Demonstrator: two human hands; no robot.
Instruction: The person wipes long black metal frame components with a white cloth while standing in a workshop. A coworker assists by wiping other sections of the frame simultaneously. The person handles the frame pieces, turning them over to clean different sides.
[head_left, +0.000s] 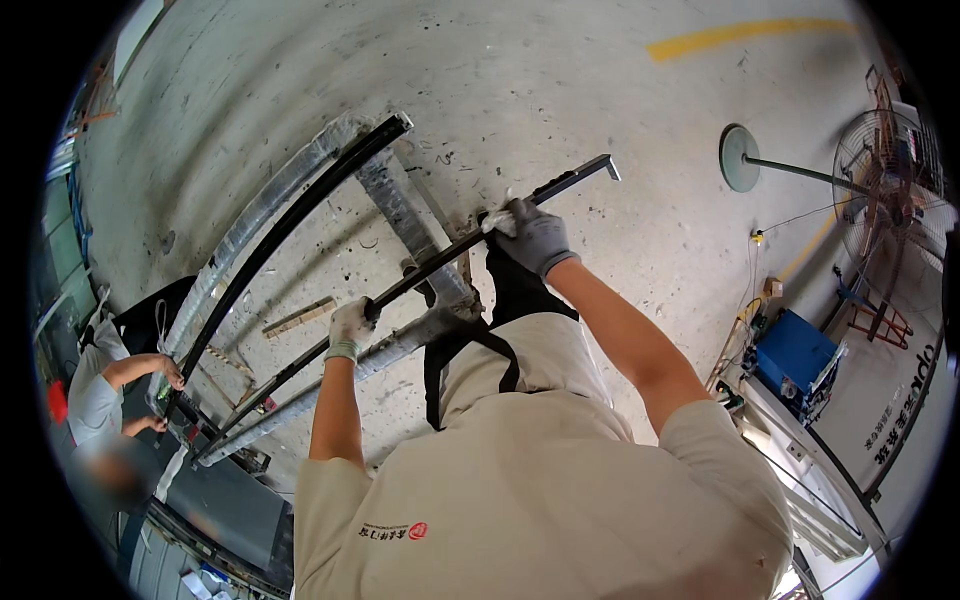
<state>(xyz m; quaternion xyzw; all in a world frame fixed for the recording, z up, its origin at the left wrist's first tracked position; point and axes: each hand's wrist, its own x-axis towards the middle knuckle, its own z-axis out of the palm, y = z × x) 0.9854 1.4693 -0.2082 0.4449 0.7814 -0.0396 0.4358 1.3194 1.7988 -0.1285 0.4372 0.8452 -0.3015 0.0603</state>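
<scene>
Beneath left fingers point(356, 314), right fingers point(524, 218) (both gloved), slanting black bar point(430, 267)

A workshop, shown by its spattered floor point(545, 85), yellow line point(750, 38), standing fan point(884, 180) and work frame point(400, 205).

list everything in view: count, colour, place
held bar: one, black, centre
crumpled wad: one, white, centre
second bar: one, black, left of centre
rack: one, grey, centre
floor: one, grey, throughout
wood strip: one, brown, on floor
fan: one, dark, right edge
machine: one, blue, right side
floor stripes: at least two, yellow, right
co-worker: one, pale grey, left edge
left hand: one, pale glove, on held bar
right hand: one, grey glove, at wad
</scene>
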